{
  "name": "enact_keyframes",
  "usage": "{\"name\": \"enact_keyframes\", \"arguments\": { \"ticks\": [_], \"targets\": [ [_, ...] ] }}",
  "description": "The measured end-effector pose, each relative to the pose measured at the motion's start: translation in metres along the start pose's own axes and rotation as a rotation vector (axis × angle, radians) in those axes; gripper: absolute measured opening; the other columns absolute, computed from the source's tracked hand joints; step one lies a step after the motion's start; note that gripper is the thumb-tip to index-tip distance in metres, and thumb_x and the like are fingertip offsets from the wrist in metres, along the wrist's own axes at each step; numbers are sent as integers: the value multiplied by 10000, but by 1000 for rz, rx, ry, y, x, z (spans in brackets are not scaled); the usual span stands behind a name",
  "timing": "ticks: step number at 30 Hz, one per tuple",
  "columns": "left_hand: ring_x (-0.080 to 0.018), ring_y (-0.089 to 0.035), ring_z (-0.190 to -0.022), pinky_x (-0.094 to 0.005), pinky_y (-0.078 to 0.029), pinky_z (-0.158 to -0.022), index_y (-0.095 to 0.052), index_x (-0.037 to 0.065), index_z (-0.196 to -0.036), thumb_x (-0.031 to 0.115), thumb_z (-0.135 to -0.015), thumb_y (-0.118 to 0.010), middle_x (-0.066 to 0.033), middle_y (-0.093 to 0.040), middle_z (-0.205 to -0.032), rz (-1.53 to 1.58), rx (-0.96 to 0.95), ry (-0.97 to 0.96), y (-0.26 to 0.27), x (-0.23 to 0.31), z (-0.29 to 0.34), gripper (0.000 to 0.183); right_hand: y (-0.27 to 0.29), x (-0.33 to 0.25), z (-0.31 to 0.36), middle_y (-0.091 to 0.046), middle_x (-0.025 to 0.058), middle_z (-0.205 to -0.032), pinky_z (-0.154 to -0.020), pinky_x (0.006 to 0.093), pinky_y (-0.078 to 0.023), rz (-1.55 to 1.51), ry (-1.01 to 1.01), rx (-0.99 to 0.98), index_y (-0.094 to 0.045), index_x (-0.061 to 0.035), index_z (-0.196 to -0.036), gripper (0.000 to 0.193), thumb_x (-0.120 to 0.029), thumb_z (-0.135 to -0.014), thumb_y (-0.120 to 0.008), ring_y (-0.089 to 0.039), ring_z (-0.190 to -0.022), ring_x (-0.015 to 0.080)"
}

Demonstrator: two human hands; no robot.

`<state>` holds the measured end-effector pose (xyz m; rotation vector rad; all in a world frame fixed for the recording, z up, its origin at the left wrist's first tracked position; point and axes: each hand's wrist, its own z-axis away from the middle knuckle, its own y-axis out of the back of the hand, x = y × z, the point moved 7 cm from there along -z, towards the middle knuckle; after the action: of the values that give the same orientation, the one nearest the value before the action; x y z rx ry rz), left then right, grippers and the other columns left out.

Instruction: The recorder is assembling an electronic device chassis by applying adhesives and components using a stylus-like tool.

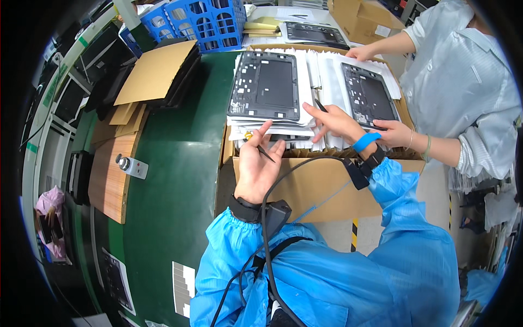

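Note:
My left hand (259,171) is palm up with bent fingers at the near edge of a carton. A thin dark pointed tool (266,155) lies across its fingers, and a small yellow piece (249,135) shows by the fingertips. Above it, a black tablet-sized frame (278,82) dotted with small pale pieces rests on white sheets. My right hand (342,121) reaches over the carton's middle, a black pen-like stick (321,106) protruding from its fingers. At the right, a co-worker's two hands (393,134) hold a second black frame (370,92) on a white sheet.
The open carton (321,182) is packed with upright white sheets. Left of it is a green table (169,191) with a wooden board (111,174), a small white device (133,167) and stacked cardboard (155,73). Blue crates (201,24) stand behind. A cable (265,218) hangs between my arms.

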<state>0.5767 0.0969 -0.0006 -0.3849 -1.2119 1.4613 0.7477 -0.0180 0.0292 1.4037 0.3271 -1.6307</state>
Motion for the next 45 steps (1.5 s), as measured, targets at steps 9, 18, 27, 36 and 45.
{"name": "enact_keyframes", "arguments": {
  "ticks": [9,18,27,36,45],
  "targets": [
    [-361,-407,-1359,-507,-325,-1167,-184,-133,-1441,295,-1079,-312,-260,-363,-1443,86,19,94,21,-14,10,575,2,20,-37,-479,-6,-512,-385,231,-299,196,-64,26,-591,-28,-668,637,-641,-818,-681,-465,-422,90],
    [-316,-485,-1265,-508,-357,-1109,-405,-48,-1265,230,-1073,-307,-186,-469,-1315,30,188,93,14,-23,-1,352,19,19,-47,-556,60,-583,-428,270,-369,308,42,122,-674,37,-786,768,-728,-719,-694,-580,-517,129],
    [-317,-445,-1300,-477,-311,-1163,-407,-41,-1260,359,-1088,-261,-180,-478,-1327,69,51,-64,23,-15,-24,459,21,29,-35,-519,20,-614,-412,253,-308,222,-205,-63,-628,-17,-781,779,-794,-729,-634,-511,-487,120],
    [-391,-311,-1413,-612,-225,-1178,-238,33,-1490,423,-1078,-243,-189,-309,-1532,-27,-51,-60,3,-6,-19,567,8,25,-25,-615,86,-833,-412,202,-261,-89,-131,-20,-638,15,-904,781,-759,-810,-586,-639,-633,138],
    [-396,-356,-1378,-613,-260,-1143,-309,20,-1443,434,-1075,-274,-209,-393,-1468,-32,-32,-75,11,10,-20,554,-25,11,-60,-652,9,-885,-365,176,-198,-546,-156,-222,-655,-130,-1021,609,-699,-803,-666,-557,-516,71]
  ]
}}
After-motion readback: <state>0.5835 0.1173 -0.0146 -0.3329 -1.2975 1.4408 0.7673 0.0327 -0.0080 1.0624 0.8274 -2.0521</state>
